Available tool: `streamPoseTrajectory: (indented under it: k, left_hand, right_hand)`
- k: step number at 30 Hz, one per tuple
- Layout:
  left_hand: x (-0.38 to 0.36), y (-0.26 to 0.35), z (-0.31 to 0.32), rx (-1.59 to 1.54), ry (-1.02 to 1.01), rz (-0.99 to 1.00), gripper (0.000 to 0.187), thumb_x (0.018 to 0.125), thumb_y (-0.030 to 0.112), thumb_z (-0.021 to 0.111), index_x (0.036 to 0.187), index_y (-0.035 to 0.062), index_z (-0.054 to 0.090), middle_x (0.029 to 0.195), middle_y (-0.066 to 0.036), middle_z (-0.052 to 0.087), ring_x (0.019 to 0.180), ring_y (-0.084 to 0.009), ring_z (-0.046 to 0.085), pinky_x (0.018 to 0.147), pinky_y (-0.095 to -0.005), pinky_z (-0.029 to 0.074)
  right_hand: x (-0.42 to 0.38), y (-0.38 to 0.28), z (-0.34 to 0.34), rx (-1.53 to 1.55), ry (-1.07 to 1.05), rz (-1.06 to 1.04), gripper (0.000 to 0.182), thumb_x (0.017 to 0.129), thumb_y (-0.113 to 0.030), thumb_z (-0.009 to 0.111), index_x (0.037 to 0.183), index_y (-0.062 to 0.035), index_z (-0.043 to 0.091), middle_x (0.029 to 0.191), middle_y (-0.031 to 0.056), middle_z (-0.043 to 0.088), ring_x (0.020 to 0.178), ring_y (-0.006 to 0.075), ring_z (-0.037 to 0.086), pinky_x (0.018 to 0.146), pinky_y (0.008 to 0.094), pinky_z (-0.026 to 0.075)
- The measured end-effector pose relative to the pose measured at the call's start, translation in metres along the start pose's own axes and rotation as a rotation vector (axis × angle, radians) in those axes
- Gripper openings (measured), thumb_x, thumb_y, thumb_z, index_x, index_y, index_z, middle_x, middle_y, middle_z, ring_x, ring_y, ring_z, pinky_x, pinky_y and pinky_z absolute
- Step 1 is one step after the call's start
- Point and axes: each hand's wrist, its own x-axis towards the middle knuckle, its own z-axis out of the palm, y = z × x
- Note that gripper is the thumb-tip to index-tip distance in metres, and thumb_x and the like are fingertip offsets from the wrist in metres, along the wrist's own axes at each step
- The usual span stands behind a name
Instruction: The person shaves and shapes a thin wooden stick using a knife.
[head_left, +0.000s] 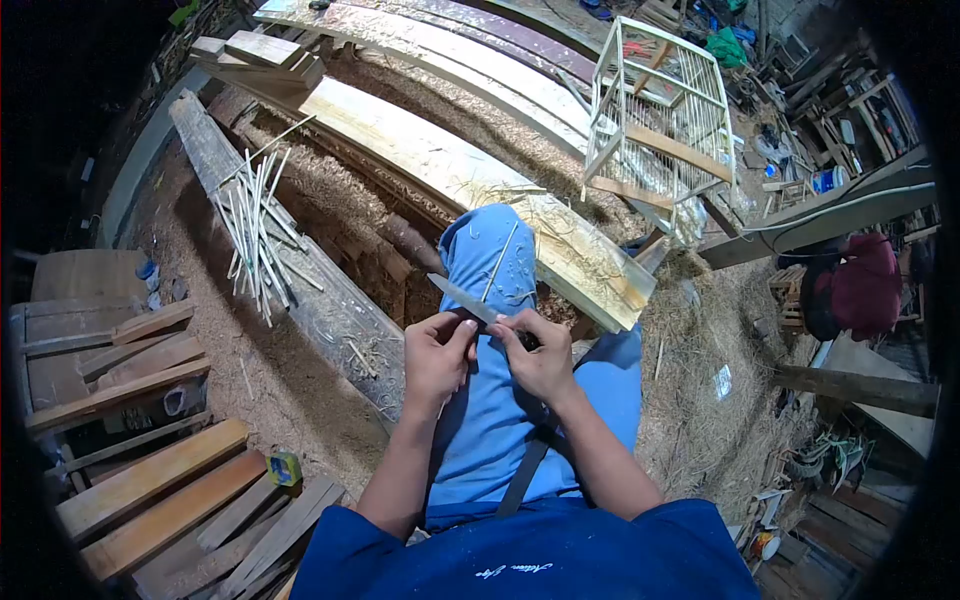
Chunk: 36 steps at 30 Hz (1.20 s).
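I sit with my knees up in blue trousers (490,420). My right hand (543,358) is closed around the dark handle of a knife (462,298), whose bare blade points up and to the left over my knee. My left hand (436,356) is beside it, fingers pinched at the base of the blade. It seems to hold the near end of a thin pale stick (502,258), which crosses the blade and runs away up my shin. The two hands almost touch.
A bundle of several thin pale sticks (258,235) lies on a weathered plank (330,310) to my left. Long curved boards (450,170) run ahead, with a white slatted cage (660,110) behind them. Wood offcuts (150,480) and a small yellow-green object (285,468) lie at lower left among shavings.
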Motion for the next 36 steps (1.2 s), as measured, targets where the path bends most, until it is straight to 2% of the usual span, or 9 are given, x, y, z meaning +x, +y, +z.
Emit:
streamPoseTrajectory:
  k: [6,9,15,17,20,27,31,32,36]
  left_hand:
    - [-0.006,-0.019,-0.004,-0.077,0.021,0.106,0.02,0.098,0.01,0.065,0.11,-0.0049,0.072,0.062,-0.001,0.06,0.041,-0.0038,0.044,0.036,-0.021,0.032]
    - [-0.034,-0.015,-0.01,-0.04,0.015,0.002,0.025,0.098,0.01,0.065,0.119,-0.0026,0.071,0.063,0.0,0.06,0.041,-0.0033,0.044,0.036,-0.0204,0.032]
    - [-0.078,-0.031,-0.032,-0.042,0.069,-0.072,0.025,0.097,0.01,0.067,0.118,-0.0014,0.071,0.061,-0.001,0.06,0.04,-0.0029,0.044,0.036,-0.0202,0.031]
    - [-0.082,-0.035,-0.037,-0.073,0.077,-0.072,0.025,0.096,0.01,0.068,0.118,-0.0005,0.072,0.061,-0.001,0.06,0.04,-0.0028,0.043,0.036,-0.0203,0.031]
    - [-0.083,-0.032,-0.038,-0.05,0.09,-0.096,0.025,0.095,0.011,0.069,0.118,0.0004,0.072,0.061,0.0,0.06,0.04,-0.0028,0.043,0.036,-0.0204,0.031]
    - [-0.078,-0.023,-0.036,-0.015,0.083,-0.12,0.027,0.094,0.013,0.071,0.119,0.0012,0.071,0.062,0.0,0.061,0.041,-0.0027,0.044,0.037,-0.02,0.031]
    - [-0.068,-0.014,-0.031,0.055,0.033,-0.115,0.029,0.093,0.013,0.074,0.12,0.0026,0.072,0.063,0.001,0.061,0.043,-0.0018,0.043,0.038,-0.0202,0.03]
    - [-0.064,-0.011,-0.029,0.094,0.021,-0.108,0.029,0.093,0.013,0.074,0.12,0.0033,0.072,0.064,0.001,0.061,0.043,-0.0011,0.042,0.039,-0.0202,0.029]
    - [-0.053,-0.003,-0.024,0.216,-0.012,-0.029,0.027,0.093,0.011,0.073,0.119,0.0031,0.073,0.07,0.002,0.064,0.058,-0.0017,0.052,0.051,-0.0193,0.04]
  right_hand:
    - [0.001,0.002,0.008,-0.056,0.067,-0.012,0.015,0.086,-0.018,0.078,0.088,-0.0054,0.072,0.086,0.0131,0.075,0.076,0.029,0.074,0.065,0.038,0.056]
    - [0.003,0.007,0.009,-0.073,0.112,0.03,0.016,0.087,-0.02,0.078,0.089,-0.0056,0.071,0.086,0.0133,0.074,0.077,0.0301,0.074,0.066,0.0387,0.056]
    - [0.004,-0.002,0.006,-0.073,0.091,0.094,0.015,0.088,-0.017,0.077,0.092,-0.0047,0.07,0.088,0.015,0.074,0.077,0.0313,0.073,0.066,0.0391,0.055]
    - [0.003,0.004,0.009,-0.029,0.12,0.064,0.015,0.09,-0.016,0.075,0.094,-0.0038,0.069,0.081,0.0136,0.073,0.069,0.0249,0.072,0.062,0.0362,0.053]
    - [0.004,0.004,0.003,0.134,0.194,0.293,0.018,0.098,-0.02,0.069,0.101,-0.0024,0.066,0.068,0.0022,0.061,0.061,0.0074,0.053,0.056,0.0261,0.043]
    - [-0.005,-0.009,-0.016,0.31,0.04,0.34,0.019,0.101,-0.016,0.063,0.115,-0.0033,0.059,0.071,-0.0007,0.058,0.064,0.0058,0.052,0.057,0.0237,0.041]
    - [-0.007,-0.013,-0.02,0.227,-0.067,0.285,0.019,0.1,-0.011,0.062,0.117,-0.0043,0.057,0.076,0.0046,0.064,0.07,0.0087,0.058,0.062,0.026,0.045]
    - [-0.006,-0.018,-0.025,0.202,-0.126,0.329,0.022,0.097,-0.01,0.065,0.117,-0.0041,0.058,0.085,0.011,0.069,0.079,0.0164,0.068,0.07,0.0314,0.051]
    - [-0.007,-0.029,-0.034,0.065,-0.206,0.218,0.025,0.092,-0.008,0.068,0.115,-0.0019,0.061,0.102,0.0183,0.072,0.099,0.0336,0.072,0.084,0.0412,0.055]
